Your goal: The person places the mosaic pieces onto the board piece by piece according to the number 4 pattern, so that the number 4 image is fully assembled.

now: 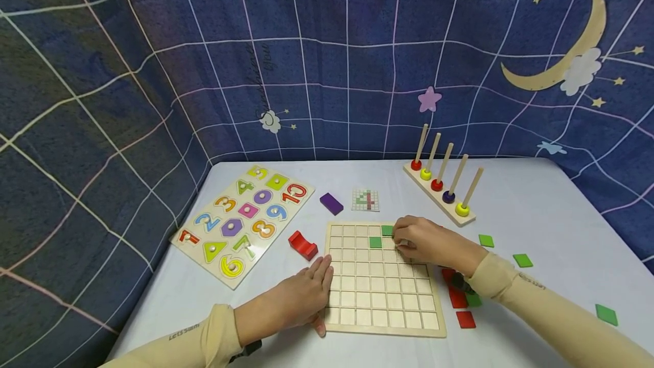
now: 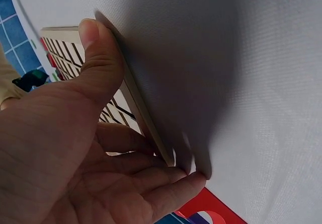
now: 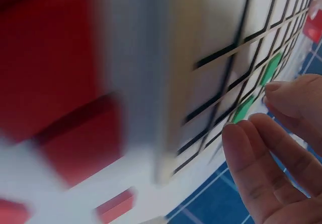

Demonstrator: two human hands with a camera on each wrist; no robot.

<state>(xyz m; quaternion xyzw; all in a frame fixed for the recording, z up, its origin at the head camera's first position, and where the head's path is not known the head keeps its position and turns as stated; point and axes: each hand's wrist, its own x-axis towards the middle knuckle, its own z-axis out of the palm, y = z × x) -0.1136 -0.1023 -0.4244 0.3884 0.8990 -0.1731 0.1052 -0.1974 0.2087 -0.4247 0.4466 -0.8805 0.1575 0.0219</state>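
Grid board (image 1: 380,291) holds two green tiles (image 1: 376,242); right hand (image 1: 426,243) over it

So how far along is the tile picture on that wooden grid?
Barely begun. Two green tiles already sit in the wooden grid board, near its top edge. The right hand rests over the upper cells beside them, while the left hand lies flat against the board's left edge. Nearly every cell is still bare, and loose green tiles and red tiles wait on the table to the right.
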